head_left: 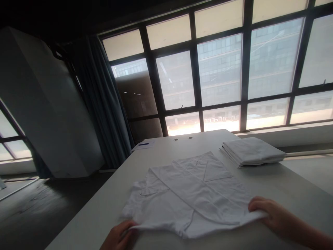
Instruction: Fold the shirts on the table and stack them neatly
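A white garment [192,194], which looks like a shirt or coat with a pocket, lies spread and partly folded on the white table [104,208]. My left hand [122,234] pinches its near left corner at the bottom of the view. At the near right corner, my right hand [267,210] has its fingers closed round the edge. The near edge runs between both hands, raised slightly at the corners and sagging in the middle. Creases and overlapping layers show across the cloth.
Folded white cloths [253,151] are stacked at the table's right side. Paper with a blue pen [143,144] lies at the far left corner. Two small round discs [190,138] sit near the far edge. Behind stand a dark curtain [104,97] and large windows.
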### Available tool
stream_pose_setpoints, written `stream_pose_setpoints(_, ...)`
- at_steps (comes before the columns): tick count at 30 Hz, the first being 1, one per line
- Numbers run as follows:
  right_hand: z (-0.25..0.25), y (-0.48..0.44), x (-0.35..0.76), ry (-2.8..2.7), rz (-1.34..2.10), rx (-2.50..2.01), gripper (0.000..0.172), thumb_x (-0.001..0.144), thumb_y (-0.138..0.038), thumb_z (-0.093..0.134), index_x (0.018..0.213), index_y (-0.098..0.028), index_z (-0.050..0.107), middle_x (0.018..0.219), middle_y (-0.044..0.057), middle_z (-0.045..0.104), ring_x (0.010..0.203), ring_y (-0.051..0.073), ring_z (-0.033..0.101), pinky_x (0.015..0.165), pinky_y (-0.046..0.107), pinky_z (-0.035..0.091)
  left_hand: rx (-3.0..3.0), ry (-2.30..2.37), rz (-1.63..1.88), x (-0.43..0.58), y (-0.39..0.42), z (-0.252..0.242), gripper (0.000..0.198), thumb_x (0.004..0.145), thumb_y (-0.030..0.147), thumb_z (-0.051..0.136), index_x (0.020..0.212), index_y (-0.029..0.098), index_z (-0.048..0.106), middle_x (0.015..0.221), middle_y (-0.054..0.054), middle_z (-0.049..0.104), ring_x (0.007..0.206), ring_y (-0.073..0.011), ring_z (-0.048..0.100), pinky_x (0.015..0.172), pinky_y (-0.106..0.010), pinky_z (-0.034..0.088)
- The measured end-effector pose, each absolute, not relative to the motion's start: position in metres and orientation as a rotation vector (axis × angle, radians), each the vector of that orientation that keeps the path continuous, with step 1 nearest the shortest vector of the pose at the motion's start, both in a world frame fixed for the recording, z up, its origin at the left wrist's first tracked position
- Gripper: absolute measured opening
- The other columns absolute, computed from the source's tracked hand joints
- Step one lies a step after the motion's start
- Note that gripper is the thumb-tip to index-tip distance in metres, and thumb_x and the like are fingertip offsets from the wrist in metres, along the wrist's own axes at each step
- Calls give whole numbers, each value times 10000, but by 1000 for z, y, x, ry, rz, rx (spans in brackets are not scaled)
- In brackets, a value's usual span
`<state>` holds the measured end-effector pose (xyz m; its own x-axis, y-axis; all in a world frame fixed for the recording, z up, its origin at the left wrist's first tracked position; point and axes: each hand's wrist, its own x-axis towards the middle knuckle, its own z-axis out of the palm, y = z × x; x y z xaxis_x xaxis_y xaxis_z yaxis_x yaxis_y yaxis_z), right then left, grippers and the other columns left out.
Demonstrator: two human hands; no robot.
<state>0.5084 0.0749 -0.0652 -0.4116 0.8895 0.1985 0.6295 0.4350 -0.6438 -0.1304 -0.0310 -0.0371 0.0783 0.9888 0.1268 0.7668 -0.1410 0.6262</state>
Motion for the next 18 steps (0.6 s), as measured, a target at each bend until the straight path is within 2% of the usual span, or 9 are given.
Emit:
stream_pose_setpoints(3,-58,95,520,-1957,716,-1430,265,734,-375,647,935,-258,776,973,61,776,946,314,700,847,369,557,1779,1753,937,-121,-16,-32,510,930,658,488,881,199,703,833,-36,712,826,-236,657,768,-265,527)
stream_pose_setpoints(6,-48,115,511,-1884,859,-1377,372,813,-533,606,890,-202,759,848,73,769,792,282,693,678,308,534,1724,1765,1051,-109,5,-23,544,926,682,465,826,186,664,753,-22,660,745,-205,608,685,-249,486)
stream_pose_setpoints(8,-48,129,499,-1866,788,-1388,453,847,-602,548,825,-185,723,774,69,747,718,255,665,606,290,486,1736,1830,1091,-103,20,-18,537,924,684,451,796,196,636,719,-6,631,712,-194,581,642,-241,457)
stream_pose_setpoints(12,-65,156,481,-1865,439,-1557,471,892,-601,457,751,-195,649,727,71,729,684,243,661,626,304,449,1822,2029,1039,-96,46,-23,502,960,645,371,785,223,579,702,4,625,691,-201,601,640,-249,434)
stream_pose_setpoints(15,-81,165,475,-1871,267,-1655,424,923,-549,432,842,-206,669,797,93,757,757,269,707,668,321,457,1897,2190,850,-95,53,-32,445,994,561,325,839,235,586,773,-25,690,759,-226,665,703,-268,433)
stream_pose_setpoints(18,-89,163,474,-1875,136,-1709,418,945,-541,412,913,-227,685,780,102,760,771,287,730,644,322,463,1933,2328,631,-92,49,-35,428,1021,509,288,908,245,605,834,-56,730,802,-250,696,700,-287,418)
